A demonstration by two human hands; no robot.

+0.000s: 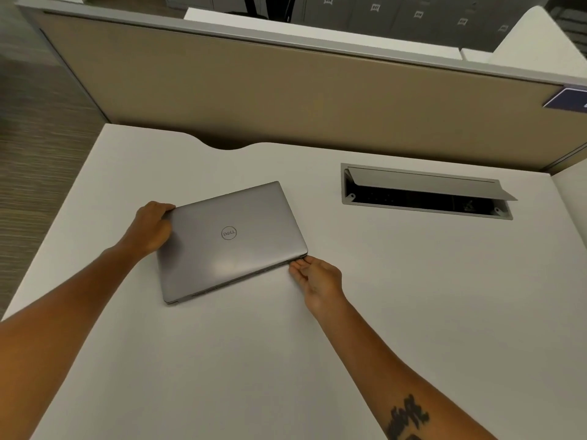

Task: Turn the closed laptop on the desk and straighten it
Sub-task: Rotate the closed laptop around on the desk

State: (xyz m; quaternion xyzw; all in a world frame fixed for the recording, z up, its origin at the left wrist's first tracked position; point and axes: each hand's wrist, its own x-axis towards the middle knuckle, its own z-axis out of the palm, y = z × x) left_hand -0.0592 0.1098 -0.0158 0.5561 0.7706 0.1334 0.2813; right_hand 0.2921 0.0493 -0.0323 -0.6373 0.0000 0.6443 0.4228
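Closed silver laptop (230,241) lies flat on the white desk (381,312), left of centre, skewed so its far edge runs up to the right. Lid logo reads "DELL" (229,233), tilted with the lid. Left hand (152,227) grasps the far-left corner, fingers curled over the edge. Right hand (316,279) is loosely open, palm up, fingertips touching the near-right corner. Cable hatch (425,193) on the far right, flap raised. Tan partition (286,90) behind the desk.
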